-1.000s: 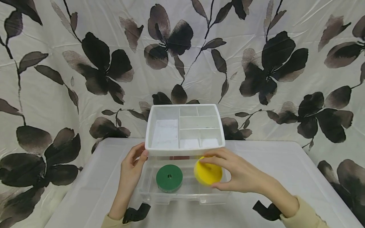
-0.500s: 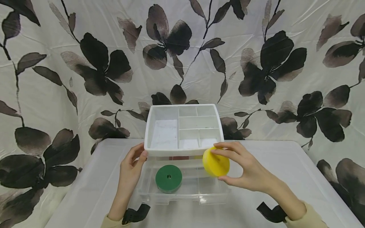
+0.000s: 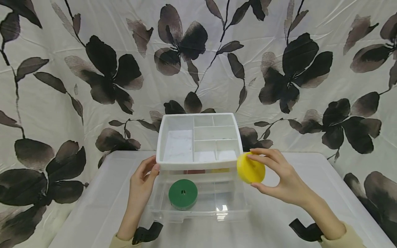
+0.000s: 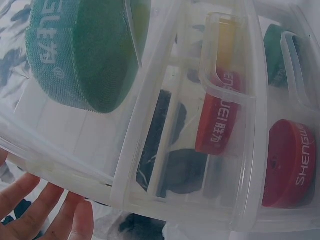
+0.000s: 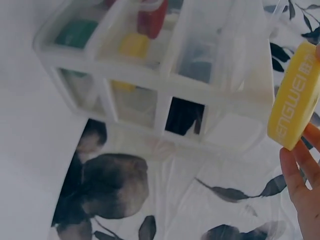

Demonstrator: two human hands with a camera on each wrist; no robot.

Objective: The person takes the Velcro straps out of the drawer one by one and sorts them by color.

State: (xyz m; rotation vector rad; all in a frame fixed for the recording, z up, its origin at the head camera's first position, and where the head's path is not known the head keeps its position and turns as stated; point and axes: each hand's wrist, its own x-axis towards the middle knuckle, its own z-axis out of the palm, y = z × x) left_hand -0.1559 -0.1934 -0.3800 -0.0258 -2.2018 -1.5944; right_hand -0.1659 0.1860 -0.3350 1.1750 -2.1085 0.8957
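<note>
My right hand [image 3: 286, 177] pinches a roll of yellow tape [image 3: 252, 168] between thumb and fingers, in the air just right of the drawer organizer [image 3: 198, 165]. White lettering shows on the roll's edge in the right wrist view. At the organizer's front left corner, my left hand [image 3: 143, 184] rests its fingers along the side, its thumb near the front. A clear drawer [image 3: 204, 215] is pulled out toward me. In its left part lies a roll of green tape [image 3: 183, 193]; its right part holds nothing visible.
A compartmented white tray [image 3: 179, 144] forms the organizer's top. Through the other clear drawers, the left wrist view shows red rolls [image 4: 290, 162] and another green roll [image 4: 276, 55]. The white table [image 3: 294, 165] meets a floral cloth [image 3: 217, 69] behind.
My right hand has lifted the yellow roll out from over the drawer's right part and carried it right, beyond the organizer's side. My left hand has stayed in place.
</note>
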